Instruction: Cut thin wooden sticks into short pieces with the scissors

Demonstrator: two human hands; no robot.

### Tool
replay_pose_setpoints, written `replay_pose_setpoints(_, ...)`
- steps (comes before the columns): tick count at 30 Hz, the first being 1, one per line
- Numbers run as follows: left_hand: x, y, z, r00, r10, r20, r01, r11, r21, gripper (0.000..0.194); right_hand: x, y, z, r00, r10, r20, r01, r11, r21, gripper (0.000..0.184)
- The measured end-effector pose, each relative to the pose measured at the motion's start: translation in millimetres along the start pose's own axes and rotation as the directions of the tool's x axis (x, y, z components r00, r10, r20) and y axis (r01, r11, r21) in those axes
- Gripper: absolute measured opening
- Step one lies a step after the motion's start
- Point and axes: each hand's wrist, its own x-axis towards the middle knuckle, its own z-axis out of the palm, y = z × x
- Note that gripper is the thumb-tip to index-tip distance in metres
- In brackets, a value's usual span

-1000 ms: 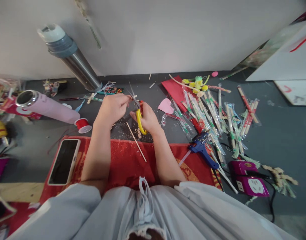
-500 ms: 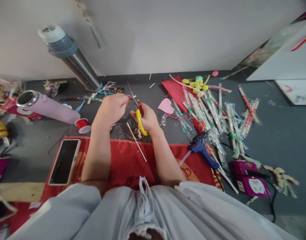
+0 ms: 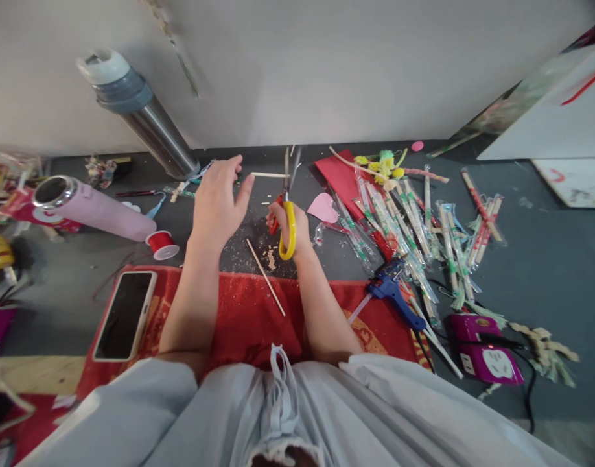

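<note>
Thin, pale, straight wood-like stick point(image 3: 269, 174) at two o'clock from left hand point(image 3: 218, 204), long axis nine-to-three. Left thumb nearest its nine-o'clock end, palm empty, fingers spread. Right hand point(image 3: 302, 230) grips yellow-handled metal scissors point(image 3: 286, 195), parted blades at three-o'clock end.

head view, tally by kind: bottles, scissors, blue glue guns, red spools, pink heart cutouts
Bottles: 2 (steel thermos, pink flask)
Scissors: 1
Blue glue gun: 1
Red spool: 1
Pink heart cutout: 1
Total: 6
</note>
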Motion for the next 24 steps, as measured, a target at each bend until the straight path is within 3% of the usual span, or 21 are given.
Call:
replay_pose_setpoints(2,-2,-1,7.3,0.998,-0.026,0.063,0.028,0.999,-0.034,0.044,4,2,-3,0.994,0.106,-0.037,-0.098,0.977,0.189,0.042)
replay_pose_setpoints(4,-4,0,16.9,0.971,-0.001,0.241,0.013,0.999,-0.047,0.056,7,1,-6,0.985,0.161,-0.063,-0.135,0.943,0.304,0.044)
replay_pose_setpoints(7,-7,7,31.4,0.853,0.117,0.509,-0.063,0.991,-0.121,0.076,8,-2,-11,0.978,0.168,-0.121,-0.113,0.923,0.369,0.044)
replay_pose_setpoints(9,-8,13,38.4,0.793,0.180,0.581,-0.073,0.976,-0.203,0.076,7,-3,-14,0.973,0.159,-0.165,-0.089,0.926,0.366,0.042)
replay_pose_setpoints(10,-9,16,41.0,0.784,0.195,0.589,-0.061,0.969,-0.240,0.074,8,-3,-16,0.971,0.156,-0.180,-0.084,0.931,0.356,0.042)
replay_pose_setpoints(15,-11,18,52.0,0.791,0.155,0.591,0.050,0.947,-0.316,0.089,11,1,-19,0.982,0.129,-0.140,-0.083,0.952,0.295,0.048)
replay_pose_setpoints(18,-12,13,61.7,0.790,0.104,0.604,0.113,0.943,-0.311,0.098,12,5,-15,0.990,0.055,-0.127,-0.019,0.962,0.271,0.048)
replay_pose_setpoints(24,-13,10,77.9,0.848,0.088,0.523,0.135,0.918,-0.373,0.103,15,14,-10,0.988,-0.087,-0.126,0.103,0.986,0.130,0.048)
